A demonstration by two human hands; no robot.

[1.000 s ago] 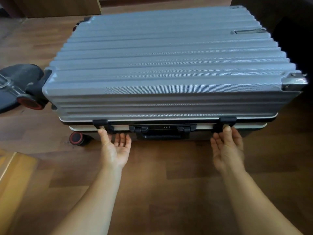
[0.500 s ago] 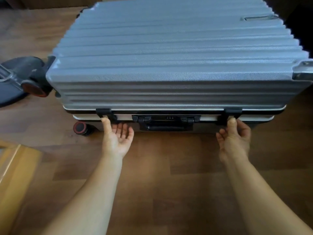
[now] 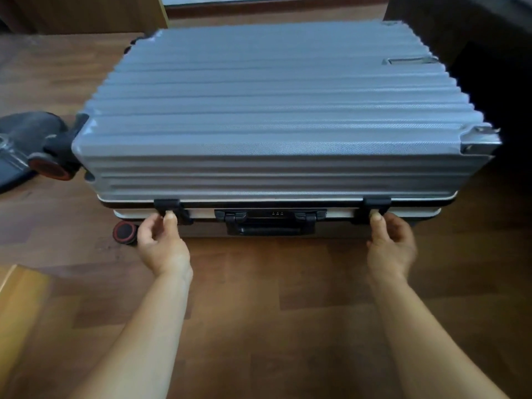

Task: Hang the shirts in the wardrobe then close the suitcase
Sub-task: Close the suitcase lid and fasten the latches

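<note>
Both hands (image 3: pixel 162 243) (image 3: pixel 391 243) curl, thumbs seemingly pressing the suitcase (image 3: pixel 273 125) latches (image 3: pixel 169 207).

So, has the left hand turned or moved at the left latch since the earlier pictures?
Yes. The left hand was palm up under the left latch; now it has turned over, thumb and finger pinching the latch, beside the red wheel.
</note>
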